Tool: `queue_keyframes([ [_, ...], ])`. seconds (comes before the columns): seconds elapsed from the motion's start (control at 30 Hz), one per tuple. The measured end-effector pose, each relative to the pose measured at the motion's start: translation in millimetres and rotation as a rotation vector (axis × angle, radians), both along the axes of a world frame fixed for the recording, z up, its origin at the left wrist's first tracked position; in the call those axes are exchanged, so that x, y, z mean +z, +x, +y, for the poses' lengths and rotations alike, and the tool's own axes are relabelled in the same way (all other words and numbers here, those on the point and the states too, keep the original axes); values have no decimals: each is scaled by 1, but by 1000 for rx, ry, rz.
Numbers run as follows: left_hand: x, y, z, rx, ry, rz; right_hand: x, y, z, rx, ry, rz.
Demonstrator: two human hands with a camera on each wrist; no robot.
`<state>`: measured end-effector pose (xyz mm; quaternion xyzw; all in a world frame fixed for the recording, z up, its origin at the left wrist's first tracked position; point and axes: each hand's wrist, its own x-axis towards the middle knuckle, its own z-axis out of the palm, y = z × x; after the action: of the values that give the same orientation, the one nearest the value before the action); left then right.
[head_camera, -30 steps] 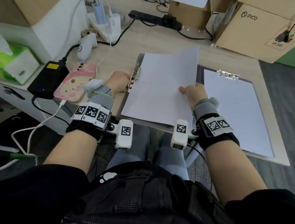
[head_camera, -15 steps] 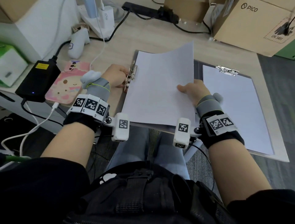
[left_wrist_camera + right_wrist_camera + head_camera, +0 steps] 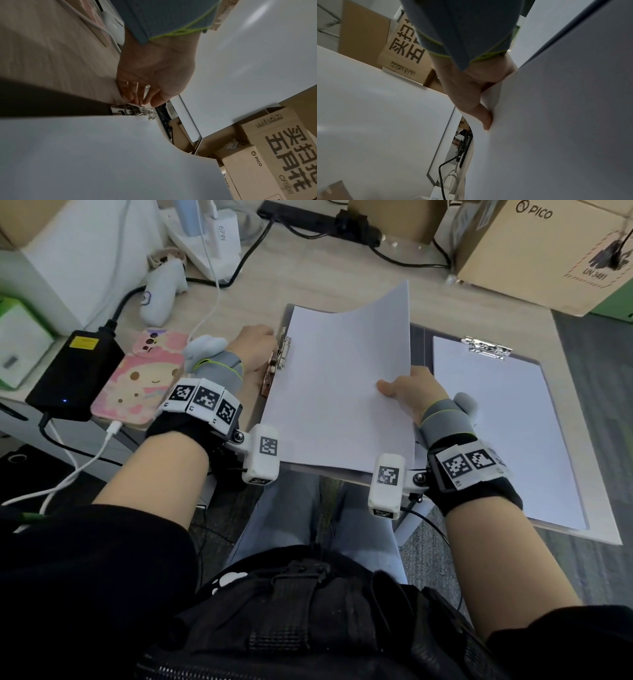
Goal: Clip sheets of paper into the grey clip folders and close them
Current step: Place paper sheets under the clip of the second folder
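Left hand [image 3: 154, 75]: fingers [image 3: 132, 93] and thumb are curling together and pinching the lever of the metal clip [image 3: 278, 361] at the left edge of the near grey clip folder [image 3: 418, 344]. In the head view the hand [image 3: 255, 345] is sitting just left of that clip.

Right hand [image 3: 412, 393]: thumb is lying on top of the loose sheet of paper [image 3: 339, 392], the other fingers are going under its right edge and are hidden; the hand is gripping the sheet. The right wrist view is showing the hand [image 3: 471, 86] with the thumb pressing into the paper [image 3: 556, 121]. The sheet's left edge is lying right beside the clip; its far right corner is lifting and curling up off the folder.

1 second folder [image 3: 555, 446] is lying just right of the clip folder, touching it, with a sheet already under its silver clip [image 3: 486, 348].

Surface [image 3: 329, 285]: light wood. Left of the clip folder, a pink phone [image 3: 137, 385] and a black power brick [image 3: 75, 371] are lying side by side; beyond it, cables and a cardboard box [image 3: 544, 251]. The near edges of both folders are overhanging the surface's front edge toward the person's lap.
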<state>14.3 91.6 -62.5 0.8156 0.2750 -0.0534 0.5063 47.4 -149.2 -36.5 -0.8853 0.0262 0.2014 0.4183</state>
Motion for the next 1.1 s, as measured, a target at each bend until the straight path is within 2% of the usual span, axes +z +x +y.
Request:
queue_keyframes([
  [0.1,5,-5,-7,-21,-61,-69,0,-1,1,9,-8,3],
  [0.27,10,-25,-8,227,-277,-246,-1,-1,3,24,-24,-16],
  [0.4,5,-43,-6,306,-318,-260,-4,-2,2,22,-14,-28],
  [0.57,2,-49,-12,220,-220,-115,-6,-3,3,31,-31,-29],
  [0.77,12,-49,-20,234,-210,-32,-8,-5,3,15,9,-34],
  [0.97,19,-48,-20,292,-407,56,-11,-6,1,-8,76,-12],
  [1.1,23,-48,-14,281,-433,118,-12,-5,-1,-19,128,-1],
])
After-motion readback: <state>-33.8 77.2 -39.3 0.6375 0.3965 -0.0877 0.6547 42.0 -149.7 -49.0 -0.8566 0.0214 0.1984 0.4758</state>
